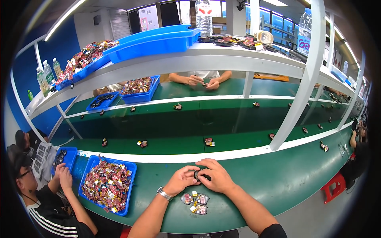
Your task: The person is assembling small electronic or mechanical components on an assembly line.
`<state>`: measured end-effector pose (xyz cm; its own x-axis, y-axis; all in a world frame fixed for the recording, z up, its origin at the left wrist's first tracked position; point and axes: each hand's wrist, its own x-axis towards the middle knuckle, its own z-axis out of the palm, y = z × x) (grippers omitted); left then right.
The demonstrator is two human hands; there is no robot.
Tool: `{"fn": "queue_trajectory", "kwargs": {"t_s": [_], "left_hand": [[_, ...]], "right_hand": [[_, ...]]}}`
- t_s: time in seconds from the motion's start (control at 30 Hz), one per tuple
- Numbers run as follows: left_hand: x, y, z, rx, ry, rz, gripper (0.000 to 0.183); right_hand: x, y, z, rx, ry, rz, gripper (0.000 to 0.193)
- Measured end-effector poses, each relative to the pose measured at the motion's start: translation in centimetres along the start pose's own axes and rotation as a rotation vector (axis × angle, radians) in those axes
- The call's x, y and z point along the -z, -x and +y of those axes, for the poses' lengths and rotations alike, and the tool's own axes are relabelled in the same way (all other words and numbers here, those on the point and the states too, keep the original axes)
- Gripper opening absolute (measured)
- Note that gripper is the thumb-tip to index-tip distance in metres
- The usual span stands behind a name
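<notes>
At six o'clock in the view, over a smooth green bench (258, 168), the left hand (179, 181) and right hand (217, 178) are brought close together, fingers and thumbs pinched on a small dark item (196, 175), which sits between them, partly covered by the fingertips. A metal watch (164, 193) is worn on the left wrist. Just below the hands, a group of clear packets (201, 199) with red, white and yellow parts lies flat on the surface. At eight o'clock, a blue tray (133, 174) heaped with similar packets rests on the bench; beyond it a co-worker (49, 214) in a black, white-striped sleeve sits. A white rail (190, 158) divides the bench from a dark green belt (170, 125), along which small pieces lie well apart. At twelve o'clock, across the belt, another person's hands (203, 81) hold a small object. Overhead, a white shelf (222, 55) carries nested blue trays (151, 49) at eleven o'clock and a clear bottle (204, 22) at twelve. A strip light (65, 19) shows at ten o'clock, and a red stool (335, 186) stands on the grey floor at four o'clock.
</notes>
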<state>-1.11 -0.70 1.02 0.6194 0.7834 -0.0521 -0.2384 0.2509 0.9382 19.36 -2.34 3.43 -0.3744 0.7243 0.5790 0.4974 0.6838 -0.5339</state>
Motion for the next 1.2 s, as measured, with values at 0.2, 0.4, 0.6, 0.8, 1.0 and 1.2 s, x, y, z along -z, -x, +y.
{"fn": "queue_trajectory", "kwargs": {"t_s": [0.2, 0.4, 0.6, 0.8, 1.0, 1.2], "left_hand": [[-0.2, 0.1, 0.2, 0.046, -0.033, 0.048, 0.035], [-0.4, 0.0, 0.3, 0.066, -0.091, 0.066, 0.034], [-0.1, 0.0, -0.2, 0.027, -0.029, 0.062, 0.033], [-0.4, -0.1, -0.1, -0.013, 0.026, 0.097, 0.03], [-0.1, -0.1, -0.9, -0.079, -0.007, 0.114, 0.021], [-0.2, -0.1, -0.8, -0.092, -0.042, 0.109, 0.014]], "right_hand": [[0.3, 0.4, 0.2, -0.045, -0.105, -0.045, 0.009], [0.4, 0.6, 0.3, -0.039, -0.071, -0.07, 0.013], [-0.3, 0.6, 0.4, -0.053, -0.012, 0.01, 0.012], [-0.7, 0.9, 1.3, -0.162, -0.261, 0.013, 0.012], [-0.5, 0.8, 1.8, -0.264, -0.45, -0.07, 0.012], [-0.5, 1.0, 2.2, -0.305, -0.545, -0.116, 0.014]]}}
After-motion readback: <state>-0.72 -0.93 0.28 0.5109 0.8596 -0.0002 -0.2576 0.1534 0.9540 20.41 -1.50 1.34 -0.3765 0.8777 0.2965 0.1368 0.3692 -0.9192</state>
